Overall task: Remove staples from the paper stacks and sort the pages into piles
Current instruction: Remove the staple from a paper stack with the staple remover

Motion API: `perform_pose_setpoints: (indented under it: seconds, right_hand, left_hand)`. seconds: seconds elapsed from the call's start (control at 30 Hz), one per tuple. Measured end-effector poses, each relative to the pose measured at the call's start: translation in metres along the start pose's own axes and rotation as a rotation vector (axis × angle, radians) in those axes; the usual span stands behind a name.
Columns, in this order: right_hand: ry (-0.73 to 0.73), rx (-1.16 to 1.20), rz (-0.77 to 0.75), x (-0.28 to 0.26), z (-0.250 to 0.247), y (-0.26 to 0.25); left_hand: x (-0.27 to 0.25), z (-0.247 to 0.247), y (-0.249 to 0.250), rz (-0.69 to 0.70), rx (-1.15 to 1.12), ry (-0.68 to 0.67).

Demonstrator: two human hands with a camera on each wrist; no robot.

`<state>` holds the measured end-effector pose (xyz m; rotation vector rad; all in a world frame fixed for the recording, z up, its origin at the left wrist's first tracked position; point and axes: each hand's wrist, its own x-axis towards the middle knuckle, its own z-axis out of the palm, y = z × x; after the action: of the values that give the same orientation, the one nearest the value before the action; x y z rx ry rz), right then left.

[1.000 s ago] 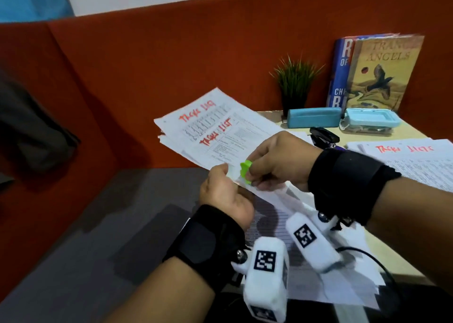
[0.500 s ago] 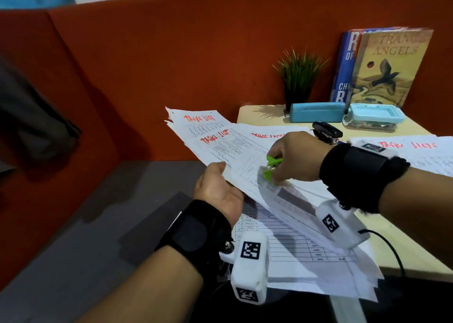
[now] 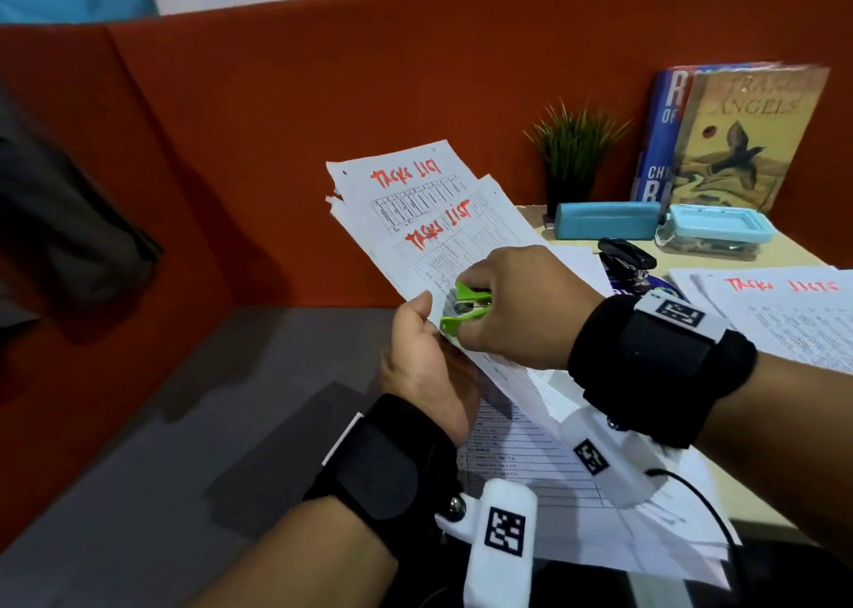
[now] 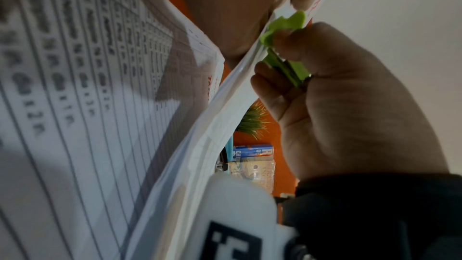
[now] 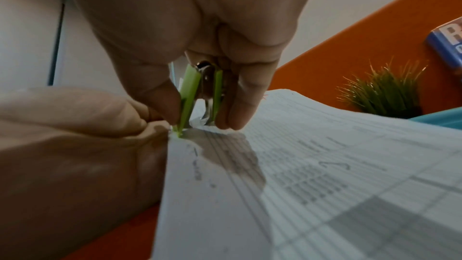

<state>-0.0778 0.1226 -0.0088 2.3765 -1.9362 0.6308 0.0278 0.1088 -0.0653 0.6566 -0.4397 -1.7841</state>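
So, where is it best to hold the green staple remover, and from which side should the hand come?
Grip the green staple remover on its two flat green wings, thumb on one, fingers on the other, as the right hand does now. Come from the hinge end, away from the paper stack: the metal claws point at the sheet, and squeezing the wings probably closes them.

Open grey floor (image 3: pixel 194 423) fills the lower left of the head view. The orange partition (image 3: pixel 323 122) walls off the back. At right, the desk (image 3: pixel 780 249) is crowded: plant (image 3: pixel 570 155), books (image 3: pixel 738 136), blue cases (image 3: pixel 607 219), black stapler (image 3: pixel 625 256), paper pile (image 3: pixel 780 316).
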Motion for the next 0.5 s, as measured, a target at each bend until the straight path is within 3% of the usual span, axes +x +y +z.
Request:
perform_pose_setpoints:
  seconds: [0.23,0.5]
  right_hand:
    - [0.031,0.014,0.041,0.0,-0.0022,-0.0022]
    - [-0.001,0.051,0.088,-0.0002,-0.0002,-0.002]
  left_hand:
    - [-0.0016,0.001,-0.0052,0.123,0.064,0.046]
    - [-0.0039,-0.0017,-0.0106,0.15,0.081,0.11]
